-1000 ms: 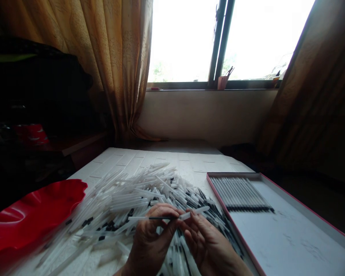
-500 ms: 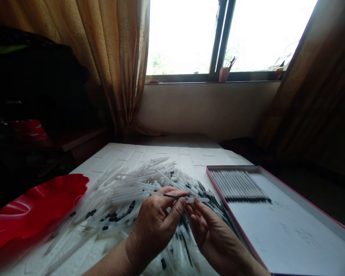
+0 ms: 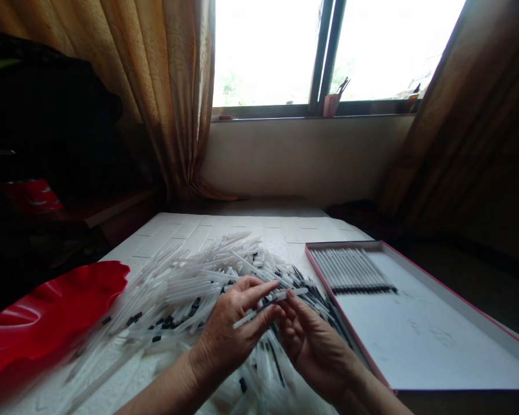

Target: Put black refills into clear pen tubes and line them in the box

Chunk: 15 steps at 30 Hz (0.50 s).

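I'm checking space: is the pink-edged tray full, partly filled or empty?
Partly filled: the tray has a row of black-ended tubes at its far left; white bottom shows across the rest.

Daylight fills a wide two-pane window with a dark upright bar ahead of me, leaving the room's sides in shadow.
Patterned golden-brown fabric curtains frame the glass: the left curtain catches light along its gathered folds, while the right curtain hangs dim. A tapered pink cup of thin sticks stands on the narrow sill, above a plain pale wall. Before me stretches a white brick-patterned tabletop. To my left, a reddish-brown piece of furniture sits near a large black bulk, too dark to make out.
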Available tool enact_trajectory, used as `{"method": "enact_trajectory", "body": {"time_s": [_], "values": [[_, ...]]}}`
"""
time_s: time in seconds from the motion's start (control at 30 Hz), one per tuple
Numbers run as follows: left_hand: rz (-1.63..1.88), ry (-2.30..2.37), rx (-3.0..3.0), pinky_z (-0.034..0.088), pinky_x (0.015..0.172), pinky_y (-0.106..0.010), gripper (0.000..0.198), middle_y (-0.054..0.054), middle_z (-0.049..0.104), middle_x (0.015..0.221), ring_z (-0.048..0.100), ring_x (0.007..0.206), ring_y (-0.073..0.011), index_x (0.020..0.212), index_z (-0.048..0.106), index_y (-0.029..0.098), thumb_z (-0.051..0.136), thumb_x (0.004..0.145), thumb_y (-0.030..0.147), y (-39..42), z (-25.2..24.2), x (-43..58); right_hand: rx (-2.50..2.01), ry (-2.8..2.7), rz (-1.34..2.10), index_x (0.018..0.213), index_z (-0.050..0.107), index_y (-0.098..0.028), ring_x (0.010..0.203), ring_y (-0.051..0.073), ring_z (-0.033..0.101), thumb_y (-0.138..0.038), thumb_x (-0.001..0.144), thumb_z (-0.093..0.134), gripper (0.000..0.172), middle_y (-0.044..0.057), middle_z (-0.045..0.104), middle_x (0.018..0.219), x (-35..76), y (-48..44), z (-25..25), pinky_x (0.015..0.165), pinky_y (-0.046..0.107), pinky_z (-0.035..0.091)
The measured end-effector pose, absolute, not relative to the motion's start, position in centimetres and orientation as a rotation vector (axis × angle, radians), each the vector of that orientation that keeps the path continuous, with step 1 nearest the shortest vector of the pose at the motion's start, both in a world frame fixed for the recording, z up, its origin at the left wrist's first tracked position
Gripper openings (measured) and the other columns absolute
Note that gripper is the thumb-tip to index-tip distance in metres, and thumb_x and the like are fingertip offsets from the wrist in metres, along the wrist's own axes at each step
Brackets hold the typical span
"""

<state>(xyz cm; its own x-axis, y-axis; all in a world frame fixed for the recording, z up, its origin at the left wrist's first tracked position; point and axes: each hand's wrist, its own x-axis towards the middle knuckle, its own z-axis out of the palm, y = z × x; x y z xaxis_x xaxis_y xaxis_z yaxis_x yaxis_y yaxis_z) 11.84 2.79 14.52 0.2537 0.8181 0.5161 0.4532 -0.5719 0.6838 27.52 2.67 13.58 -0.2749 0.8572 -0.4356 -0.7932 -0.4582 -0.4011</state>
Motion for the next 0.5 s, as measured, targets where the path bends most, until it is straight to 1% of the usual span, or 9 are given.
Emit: {"method": "enact_trajectory", "body": {"time_s": [0.1, 0.17, 0.33, 0.37, 0.43, 0.5], "values": [[1.255, 1.140, 2.137, 0.058, 0.077, -0.028, 0.028, -0.006, 0.071, 0.095, 0.071, 0.084, -0.0188, 0.116, 0.077, 0.021, 0.068, 0.090, 0.028, 2.6, 14.2, 11.6, -0.724, -0.171, 1.932, 0.078, 0.072, -0.014, 0.058, 0.008, 0.069, -0.024, 0.036, 0.104, 0.054, -0.002, 0.075, 0.068, 27.4, 2.4, 13.4, 0.047, 0.012, 0.049], [1.264, 1.123, 2.144, 0.058, 0.075, -0.026, 0.025, -0.006, 0.070, 0.094, 0.071, 0.081, -0.0177, 0.114, 0.078, 0.023, 0.068, 0.091, 0.028, 2.5, 13.9, 11.5, -0.714, -0.213, 1.966, 0.081, 0.072, -0.015, 0.060, 0.008, 0.068, -0.027, 0.039, 0.103, 0.054, -0.004, 0.073, 0.069, 27.3, 2.1, 13.2, 0.048, 0.013, 0.048], [1.327, 1.076, 2.198, 0.058, 0.069, -0.025, 0.025, -0.007, 0.066, 0.095, 0.070, 0.076, -0.0164, 0.112, 0.079, 0.023, 0.062, 0.094, 0.026, 2.0, 13.6, 11.3, -0.668, -0.348, 2.051, 0.089, 0.072, -0.015, 0.065, 0.008, 0.066, -0.036, 0.046, 0.102, 0.057, -0.002, 0.073, 0.075, 26.9, 1.4, 12.8, 0.048, 0.013, 0.043], [1.347, 1.072, 2.210, 0.058, 0.070, -0.026, 0.024, -0.007, 0.066, 0.096, 0.070, 0.078, -0.0168, 0.110, 0.079, 0.023, 0.062, 0.094, 0.026, 1.8, 13.7, 11.2, -0.666, -0.381, 2.076, 0.089, 0.071, -0.016, 0.065, 0.008, 0.065, -0.038, 0.046, 0.102, 0.057, -0.002, 0.073, 0.076, 26.9, 1.3, 12.8, 0.048, 0.013, 0.042], [1.397, 1.092, 2.220, 0.057, 0.078, -0.029, 0.020, -0.007, 0.069, 0.096, 0.070, 0.088, -0.0194, 0.105, 0.078, 0.022, 0.061, 0.094, 0.024, 1.4, 14.3, 10.9, -0.690, -0.465, 2.138, 0.087, 0.071, -0.015, 0.063, 0.008, 0.064, -0.045, 0.048, 0.100, 0.057, -0.001, 0.071, 0.077, 27.0, 1.3, 12.8, 0.047, 0.012, 0.040], [1.443, 1.135, 2.214, 0.054, 0.087, -0.031, 0.017, -0.006, 0.072, 0.099, 0.069, 0.100, -0.0210, 0.101, 0.073, 0.022, 0.057, 0.096, 0.021, 0.8, 15.2, 10.5, -0.735, -0.594, 2.184, 0.081, 0.070, -0.012, 0.056, 0.006, 0.059, -0.053, 0.052, 0.096, 0.057, 0.000, 0.069, 0.075, 27.4, 1.5, 12.9, 0.043, 0.011, 0.033]]}}
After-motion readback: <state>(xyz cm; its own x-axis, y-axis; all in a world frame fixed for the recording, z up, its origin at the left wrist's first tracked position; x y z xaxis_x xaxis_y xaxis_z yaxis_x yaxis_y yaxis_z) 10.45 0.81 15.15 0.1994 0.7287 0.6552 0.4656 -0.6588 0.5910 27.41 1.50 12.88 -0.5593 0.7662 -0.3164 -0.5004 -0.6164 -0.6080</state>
